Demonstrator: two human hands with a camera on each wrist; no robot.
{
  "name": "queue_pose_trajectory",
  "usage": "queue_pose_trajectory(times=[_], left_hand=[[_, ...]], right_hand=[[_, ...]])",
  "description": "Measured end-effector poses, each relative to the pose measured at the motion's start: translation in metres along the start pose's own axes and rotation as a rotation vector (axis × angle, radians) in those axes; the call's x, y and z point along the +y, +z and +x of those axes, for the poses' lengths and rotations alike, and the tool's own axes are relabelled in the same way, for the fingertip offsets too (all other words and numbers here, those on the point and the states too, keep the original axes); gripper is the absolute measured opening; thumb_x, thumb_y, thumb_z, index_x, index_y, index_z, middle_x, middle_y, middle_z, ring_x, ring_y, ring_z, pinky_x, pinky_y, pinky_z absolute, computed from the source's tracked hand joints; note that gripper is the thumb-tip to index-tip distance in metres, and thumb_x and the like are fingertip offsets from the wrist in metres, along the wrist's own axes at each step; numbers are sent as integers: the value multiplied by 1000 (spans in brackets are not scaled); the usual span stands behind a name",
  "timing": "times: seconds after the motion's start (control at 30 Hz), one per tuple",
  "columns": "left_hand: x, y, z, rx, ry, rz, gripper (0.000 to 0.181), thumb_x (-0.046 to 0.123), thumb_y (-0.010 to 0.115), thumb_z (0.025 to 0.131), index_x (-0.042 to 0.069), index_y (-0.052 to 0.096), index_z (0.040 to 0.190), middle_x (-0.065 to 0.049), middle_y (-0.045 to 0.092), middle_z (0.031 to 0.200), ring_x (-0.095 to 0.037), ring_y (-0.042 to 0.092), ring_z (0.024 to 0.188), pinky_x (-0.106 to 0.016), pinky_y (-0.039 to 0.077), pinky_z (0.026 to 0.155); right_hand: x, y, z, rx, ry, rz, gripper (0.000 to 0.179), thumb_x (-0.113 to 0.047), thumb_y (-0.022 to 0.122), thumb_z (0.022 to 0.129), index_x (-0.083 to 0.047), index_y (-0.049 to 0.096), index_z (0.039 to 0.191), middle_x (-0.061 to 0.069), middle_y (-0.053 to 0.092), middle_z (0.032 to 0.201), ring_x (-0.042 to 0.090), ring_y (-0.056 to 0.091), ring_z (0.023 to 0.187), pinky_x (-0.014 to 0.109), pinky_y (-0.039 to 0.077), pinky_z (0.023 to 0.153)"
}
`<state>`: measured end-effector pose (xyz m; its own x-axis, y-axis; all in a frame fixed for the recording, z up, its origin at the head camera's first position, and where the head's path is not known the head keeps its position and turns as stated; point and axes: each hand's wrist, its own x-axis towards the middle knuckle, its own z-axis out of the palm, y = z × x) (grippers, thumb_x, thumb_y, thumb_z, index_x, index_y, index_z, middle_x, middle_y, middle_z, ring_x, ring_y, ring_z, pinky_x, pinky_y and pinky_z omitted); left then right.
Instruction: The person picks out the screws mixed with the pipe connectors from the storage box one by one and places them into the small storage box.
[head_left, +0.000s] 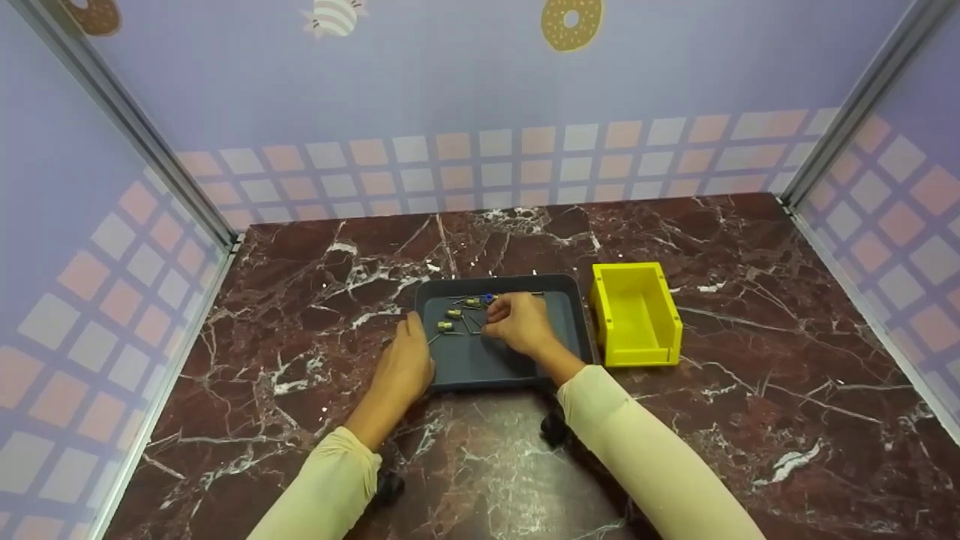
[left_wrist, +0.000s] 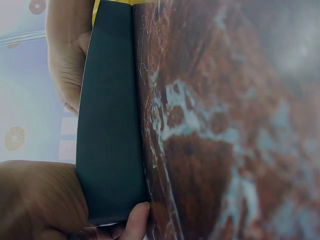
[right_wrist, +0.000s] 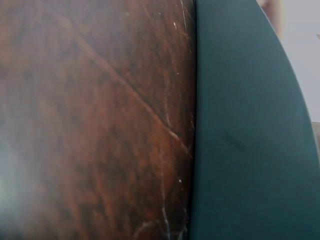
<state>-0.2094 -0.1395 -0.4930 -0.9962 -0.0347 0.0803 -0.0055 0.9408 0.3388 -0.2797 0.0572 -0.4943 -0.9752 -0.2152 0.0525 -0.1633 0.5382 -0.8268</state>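
A dark grey tray [head_left: 495, 371] lies on the table, its front wall large in both wrist views. Along its left side my left hand [head_left: 406, 358] holds the rim; in the left wrist view the hand [left_wrist: 40, 200] is over the tray's corner with a fingertip [left_wrist: 137, 220] against the wall's lower part. Over the tray, my right hand [head_left: 519, 324] has bent fingers low among small parts; I cannot tell whether they pinch one. Several brass-coloured pieces [head_left: 445, 326] with thin metal shanks lie loose left of these fingers, and a small blue piece [head_left: 489, 298] sits just beyond them.
A yellow open-front bin [head_left: 634, 319] stands close to the tray's right side. The dark red marbled table [head_left: 315, 300] is bounded by patterned walls [head_left: 480, 90] at the back and both sides. Small white specks lie behind the tray.
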Motion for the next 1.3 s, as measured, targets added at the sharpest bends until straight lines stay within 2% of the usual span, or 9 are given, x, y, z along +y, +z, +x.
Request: queue_pose_trajectory(times=[0.17, 0.43, 0.67, 0.8, 1.0, 1.13, 1.3], left_hand=[[1, 0, 0, 3, -8, -4, 73, 4, 64, 77, -4, 28, 139, -28, 45, 129, -44, 59, 97, -50, 50, 85], [2, -2, 1, -31, -40, 15, 70, 6, 60, 80, -2, 25, 140, -26, 46, 128, -43, 58, 98, -51, 50, 83], [5, -4, 1, -94, -73, 76, 72, 12, 59, 85, 0, 21, 144, -23, 44, 135, -45, 49, 115, -56, 48, 84], [6, -4, 0, -90, -99, 90, 72, 14, 60, 84, 4, 22, 145, -20, 44, 135, -44, 42, 120, -63, 43, 86], [6, -3, 0, -105, -153, 81, 75, 19, 63, 83, 11, 21, 145, -20, 38, 137, -44, 32, 126, -71, 36, 84], [6, -4, 1, -121, -186, 54, 73, 18, 60, 84, 16, 19, 145, -22, 33, 137, -46, 31, 126, -74, 33, 84], [5, -4, 1, -133, -189, 51, 72, 17, 57, 85, 16, 18, 145, -25, 33, 137, -49, 32, 126, -79, 30, 85]], right_hand=[[-1, 1, 1, 4, -22, -29, 23, -9, 82, 64, -5, 72, 84, 2, 72, 77, 12, 68, 69, 26, 55, 64], [-4, 2, 1, 30, -80, -99, 21, -8, 83, 63, -5, 71, 80, 3, 72, 75, 12, 68, 67, 28, 56, 65], [-5, 3, 1, 38, -95, -145, 23, -8, 83, 63, -5, 71, 83, 3, 71, 76, 13, 67, 69, 28, 55, 66], [-6, 5, 0, 45, -99, -149, 25, -7, 84, 61, -4, 71, 82, 3, 71, 75, 14, 66, 68, 28, 55, 65], [-4, 8, 0, 101, -132, -152, 25, -5, 84, 59, -4, 70, 80, 3, 70, 72, 13, 65, 65, 29, 55, 63], [-3, 9, 1, 86, -154, -151, 26, -4, 84, 58, -4, 69, 80, 3, 70, 73, 14, 66, 66, 28, 55, 63], [-5, 11, 1, 61, -159, -185, 23, -3, 81, 61, -5, 69, 80, 2, 70, 74, 13, 66, 68, 26, 55, 64]])
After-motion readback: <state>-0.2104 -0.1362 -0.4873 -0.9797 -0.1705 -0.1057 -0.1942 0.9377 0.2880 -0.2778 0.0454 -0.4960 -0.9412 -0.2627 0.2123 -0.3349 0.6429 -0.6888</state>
